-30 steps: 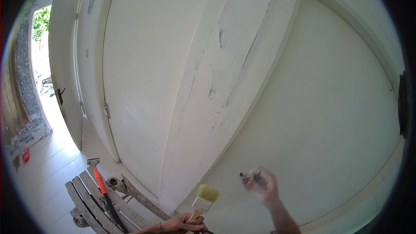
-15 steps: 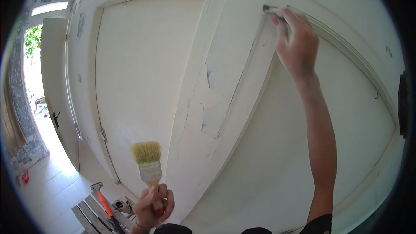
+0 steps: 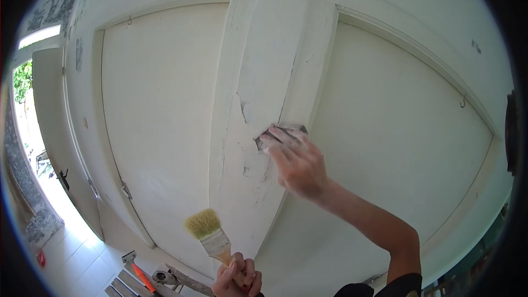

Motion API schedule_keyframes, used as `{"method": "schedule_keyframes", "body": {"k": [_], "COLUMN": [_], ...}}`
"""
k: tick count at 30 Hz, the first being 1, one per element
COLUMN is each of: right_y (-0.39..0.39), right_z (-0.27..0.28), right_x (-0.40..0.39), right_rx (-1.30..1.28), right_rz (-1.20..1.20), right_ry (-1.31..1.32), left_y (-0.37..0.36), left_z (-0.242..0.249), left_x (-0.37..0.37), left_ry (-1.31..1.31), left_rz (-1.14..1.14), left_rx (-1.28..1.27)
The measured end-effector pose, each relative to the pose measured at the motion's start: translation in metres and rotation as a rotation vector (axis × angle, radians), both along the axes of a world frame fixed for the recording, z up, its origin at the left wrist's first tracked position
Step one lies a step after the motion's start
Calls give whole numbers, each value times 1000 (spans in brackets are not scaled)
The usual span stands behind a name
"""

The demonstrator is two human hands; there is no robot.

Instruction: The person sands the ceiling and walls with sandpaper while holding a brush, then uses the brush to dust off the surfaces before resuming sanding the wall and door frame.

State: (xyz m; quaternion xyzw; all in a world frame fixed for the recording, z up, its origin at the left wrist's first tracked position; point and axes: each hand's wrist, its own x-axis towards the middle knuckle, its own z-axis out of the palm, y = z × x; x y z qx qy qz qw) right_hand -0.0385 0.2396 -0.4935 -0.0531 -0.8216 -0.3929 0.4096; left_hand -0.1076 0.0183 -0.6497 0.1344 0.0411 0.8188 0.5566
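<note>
My right hand (image 3: 300,168) presses a dark piece of sandpaper (image 3: 280,133) against the white wall strip (image 3: 275,71) between two doors. Its fingertips are whitish with dust and lie over the sheet. Cracks and chipped paint run down the wall near these fingers. Low in the view, my left hand (image 3: 237,278) grips the wooden handle of a flat paintbrush (image 3: 212,234). The brush's pale yellow bristles point up and to the left, apart from the wall as far as I can tell.
A white door (image 3: 165,110) is on the left, another white door (image 3: 385,132) on the right. An orange-handled scraper (image 3: 144,278) lies on a slatted wooden stool (image 3: 124,286) at lower left. Beyond it, an open door (image 3: 63,132) lets in daylight.
My right hand has moved down and left, from the right door frame's top corner to the middle of the wall strip. The paintbrush has shifted right and lower, tilting left. The view has turned slightly.
</note>
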Motion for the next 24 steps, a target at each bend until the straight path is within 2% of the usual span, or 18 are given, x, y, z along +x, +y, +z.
{"method": "schedule_keyframes", "body": {"k": [1,3,5,6,7,9,10,12,14,16,17,18,19,21,24], "right_y": [0,7,-2,-1,2,4,0,1,5,0,-3,-6,-5,3,1], "right_z": [12,66,123,127,129,115,91,69,59,90,111,131,131,121,81], "right_x": [2,4,-1,-3,-10,-13,-9,-4,4,-7,-12,-16,-20,-25,-13], "right_rx": [0,25,-76,-65,13,87,49,12,-41,-18,3,-158,-153,55,15], "right_rz": [-1,-98,-89,-83,-114,-150,-149,-147,-41,-60,-86,-61,-53,-148,-50], "right_ry": [6,236,365,372,401,438,409,390,286,394,492,506,513,557,440], "left_y": [-2,-5,-4,-3,1,6,3,2,-3,-1,-2,-3,-2,4,5], "left_z": [4,13,13,12,8,-4,5,0,-7,-5,-6,-9,-11,-14,-18], "left_x": [3,9,17,20,21,23,27,26,26,28,30,31,32,35,37], "left_ry": [6,-16,12,38,46,43,126,127,120,132,139,97,55,76,97], "left_rz": [-1,-17,-26,-38,-35,-242,-122,-154,-181,-2,7,30,51,70,44], "left_rx": [0,12,48,78,90,98,106,81,42,-45,-40,-75,-107,-77,-87]}}
